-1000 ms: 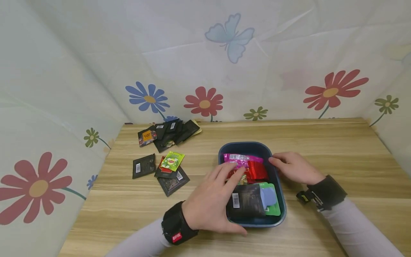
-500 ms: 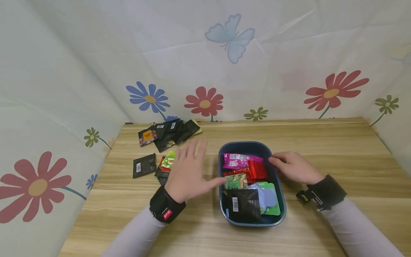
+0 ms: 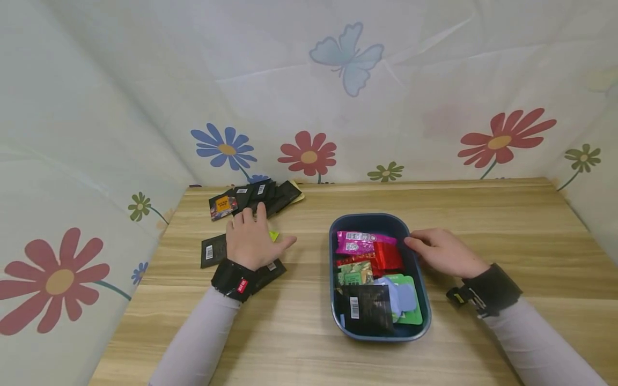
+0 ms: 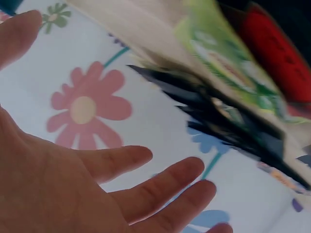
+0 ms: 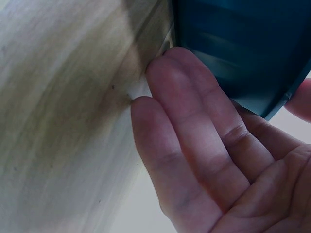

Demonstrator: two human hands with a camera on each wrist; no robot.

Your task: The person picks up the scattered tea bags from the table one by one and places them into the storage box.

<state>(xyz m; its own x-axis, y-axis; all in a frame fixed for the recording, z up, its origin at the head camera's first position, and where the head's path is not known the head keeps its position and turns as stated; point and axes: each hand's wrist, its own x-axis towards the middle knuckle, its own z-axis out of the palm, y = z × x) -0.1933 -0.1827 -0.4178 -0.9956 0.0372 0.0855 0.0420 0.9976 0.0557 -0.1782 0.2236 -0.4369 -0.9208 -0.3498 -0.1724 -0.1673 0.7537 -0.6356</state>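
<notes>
In the head view my left hand (image 3: pixel 252 241) is over a small group of tea sachets, its fingers spread and nothing held. It partly covers a black sachet (image 3: pixel 269 274) and a lime-green sachet (image 3: pixel 274 236). The left wrist view shows the green sachet (image 4: pixel 228 63) and a red sachet (image 4: pixel 277 48) beyond the open palm. My right hand (image 3: pixel 446 251) holds the right side of a dark blue bin (image 3: pixel 419 289), thumb at the rim and fingers along the outer wall. Inside lie a pink sachet (image 3: pixel 359 244), red packets (image 3: pixel 388 256), and a black sachet (image 3: pixel 369 308).
Behind the left hand, several black sachets (image 3: pixel 285 197) lie piled near the wooden table's back edge, beside one with an orange label (image 3: pixel 223 205). Another black sachet (image 3: pixel 212 251) lies to the left. A flower-printed curtain (image 3: pixel 410 107) borders the table.
My left hand has moved from above the bin leftward and away from me, over the loose sachets. The bin's contents show uncovered. My right hand has stayed at the rim.
</notes>
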